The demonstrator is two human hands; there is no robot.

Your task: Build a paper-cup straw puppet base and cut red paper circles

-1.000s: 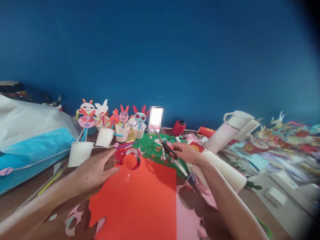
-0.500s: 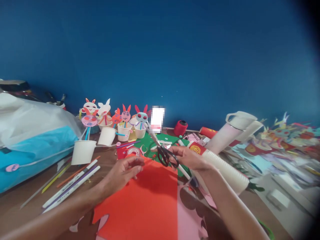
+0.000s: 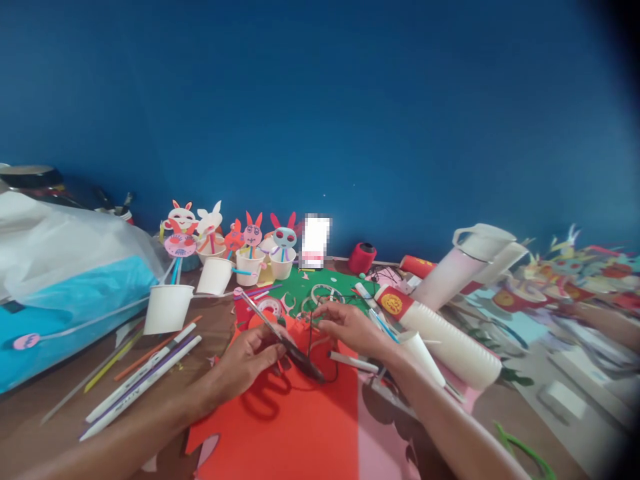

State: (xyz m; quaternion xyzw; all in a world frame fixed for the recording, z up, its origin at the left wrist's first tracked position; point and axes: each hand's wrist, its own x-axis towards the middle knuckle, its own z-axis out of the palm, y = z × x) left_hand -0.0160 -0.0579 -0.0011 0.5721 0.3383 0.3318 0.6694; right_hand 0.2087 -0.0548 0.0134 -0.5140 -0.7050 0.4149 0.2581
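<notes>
Slim scissors [image 3: 303, 363], seen nearly edge-on, lean over the orange-red paper [image 3: 310, 427], blades pointing up and left. My left hand [image 3: 249, 357] pinches them around the blades; the dark handles tilt down toward the paper and throw a looped shadow. Just right of them is my right hand [image 3: 353, 328], its fingers curled together beside a thin dark loop. Whether that loop is a cord or part of the scissors I cannot tell. Pink paper with round cut-outs [image 3: 377, 437] lies under the red sheet's right side.
Paper cups with animal-face sticks, such as this cup [image 3: 169, 309], stand at the back left. Markers [image 3: 140, 387] lie left, beside a blue-and-white bag [image 3: 75, 287]. Stacked cups [image 3: 450, 340] and a pale jug [image 3: 453, 263] are right. Another person's arm [image 3: 605, 325] reaches in far right.
The scissors have gone from my right hand to my left, coming down and left over the paper. My right hand has shifted left. A white rolled piece now shows near the stacked cups.
</notes>
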